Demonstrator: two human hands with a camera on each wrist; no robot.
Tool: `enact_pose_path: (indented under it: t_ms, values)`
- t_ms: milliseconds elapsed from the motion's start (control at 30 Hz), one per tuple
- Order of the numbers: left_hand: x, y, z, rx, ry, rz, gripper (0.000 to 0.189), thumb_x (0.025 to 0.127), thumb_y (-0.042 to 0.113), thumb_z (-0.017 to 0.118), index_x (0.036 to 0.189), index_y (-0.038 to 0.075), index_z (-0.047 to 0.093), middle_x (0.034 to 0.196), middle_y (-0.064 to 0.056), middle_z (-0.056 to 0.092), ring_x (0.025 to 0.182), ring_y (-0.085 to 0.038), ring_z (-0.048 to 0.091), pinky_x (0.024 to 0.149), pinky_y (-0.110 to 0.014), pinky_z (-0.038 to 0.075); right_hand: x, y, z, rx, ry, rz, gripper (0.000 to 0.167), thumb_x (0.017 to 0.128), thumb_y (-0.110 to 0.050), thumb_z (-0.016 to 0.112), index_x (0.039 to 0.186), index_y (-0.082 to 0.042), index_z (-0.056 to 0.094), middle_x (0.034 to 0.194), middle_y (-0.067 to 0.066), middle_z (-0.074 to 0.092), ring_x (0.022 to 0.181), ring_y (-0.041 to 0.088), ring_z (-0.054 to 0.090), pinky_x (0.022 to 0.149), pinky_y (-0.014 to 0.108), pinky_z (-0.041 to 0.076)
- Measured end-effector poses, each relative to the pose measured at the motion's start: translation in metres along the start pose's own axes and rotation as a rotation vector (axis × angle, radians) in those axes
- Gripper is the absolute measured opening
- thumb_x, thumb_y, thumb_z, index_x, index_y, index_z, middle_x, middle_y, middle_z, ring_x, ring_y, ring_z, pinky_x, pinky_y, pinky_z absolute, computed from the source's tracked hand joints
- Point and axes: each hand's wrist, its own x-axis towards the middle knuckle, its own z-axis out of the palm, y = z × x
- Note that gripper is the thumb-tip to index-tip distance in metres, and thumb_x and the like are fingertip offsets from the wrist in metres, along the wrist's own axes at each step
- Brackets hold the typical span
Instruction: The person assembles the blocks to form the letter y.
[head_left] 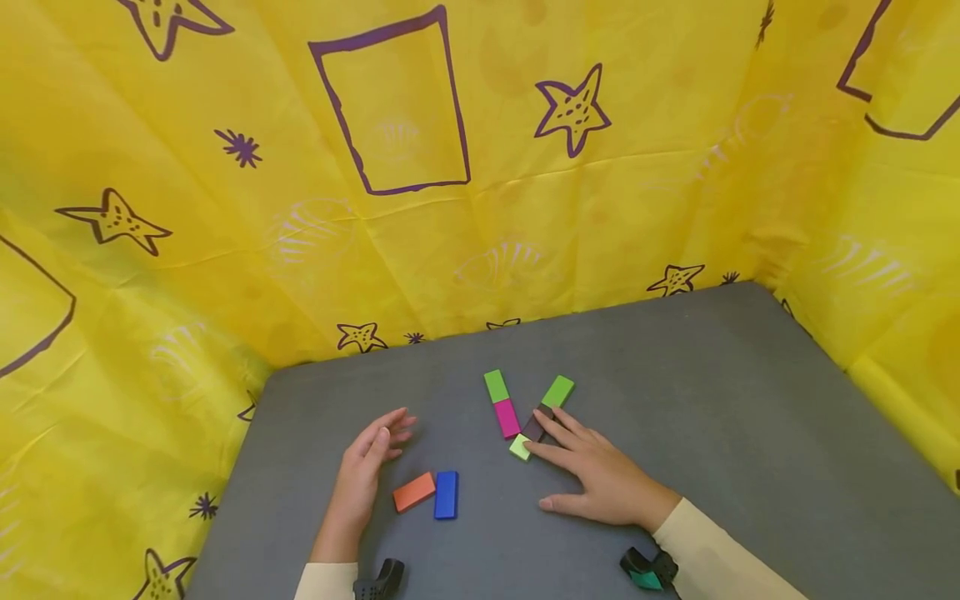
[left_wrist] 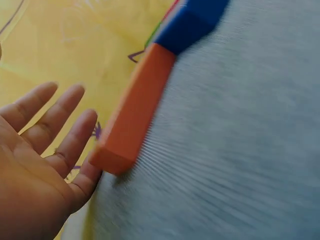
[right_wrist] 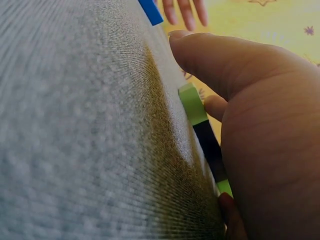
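My right hand [head_left: 603, 479] lies with fingers spread over a slanting row of blocks. Its fingertips touch the small light green block [head_left: 520, 447] and the dark block [head_left: 532, 429], partly covering both. A green block [head_left: 558, 392] forms the far end of that row. To the left, a magenta block [head_left: 507, 418] and another green block [head_left: 496, 386] stand end to end, so the two rows make a V. My left hand [head_left: 365, 471] holds nothing, its fingers relaxed beside an orange block [head_left: 414, 492]. A blue block [head_left: 446, 495] meets the orange one at a corner.
The blocks lie on a dark grey table [head_left: 712, 400]. A yellow cloth [head_left: 525, 217] with purple stars and outlines rises behind the table and along its sides. Black straps circle both wrists, the right one [head_left: 651, 568] near the sleeve.
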Motion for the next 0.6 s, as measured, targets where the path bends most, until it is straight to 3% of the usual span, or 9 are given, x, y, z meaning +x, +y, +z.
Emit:
enact_pose_path:
  t_ms: [133,367,500,600]
  values:
    - [-0.012,-0.008,0.002,-0.037,0.022,0.006,0.041,0.120,0.015,0.039,0.150,-0.003,0.060,0.137,-0.023,0.069,0.121,-0.034,0.068,0.096,-0.033,0.053,0.000,0.000,0.001,-0.005,-0.003,-0.005,0.079,0.100,-0.063,0.072,0.168,-0.029,0.047,0.181,0.003,0.018,0.165,0.033,0.007,0.117,0.073,0.029]
    - [-0.021,-0.021,0.004,-0.215,0.034,0.159,0.041,0.118,0.004,0.032,0.146,-0.016,0.055,0.132,-0.035,0.066,0.118,-0.035,0.068,0.098,-0.036,0.049,0.001,0.001,0.001,0.001,0.000,-0.010,0.081,0.100,-0.066,0.071,0.168,-0.028,0.047,0.181,0.003,0.018,0.165,0.032,0.007,0.118,0.073,0.028]
    - [-0.022,-0.026,0.003,-0.225,0.013,0.168,0.038,0.116,0.000,0.039,0.148,-0.016,0.053,0.133,-0.036,0.064,0.119,-0.035,0.068,0.099,-0.034,0.051,0.001,0.002,0.001,-0.001,0.001,-0.004,0.081,0.099,-0.065,0.071,0.167,-0.029,0.048,0.180,0.002,0.018,0.165,0.033,0.007,0.118,0.073,0.028]
    - [-0.024,-0.028,0.001,-0.172,0.004,0.144,0.040,0.111,-0.005,0.051,0.151,-0.011,0.054,0.135,-0.035,0.064,0.120,-0.034,0.067,0.101,-0.031,0.052,0.001,0.002,0.000,-0.005,0.001,-0.006,0.080,0.100,-0.064,0.072,0.167,-0.028,0.048,0.180,0.003,0.019,0.165,0.033,0.008,0.118,0.073,0.028]
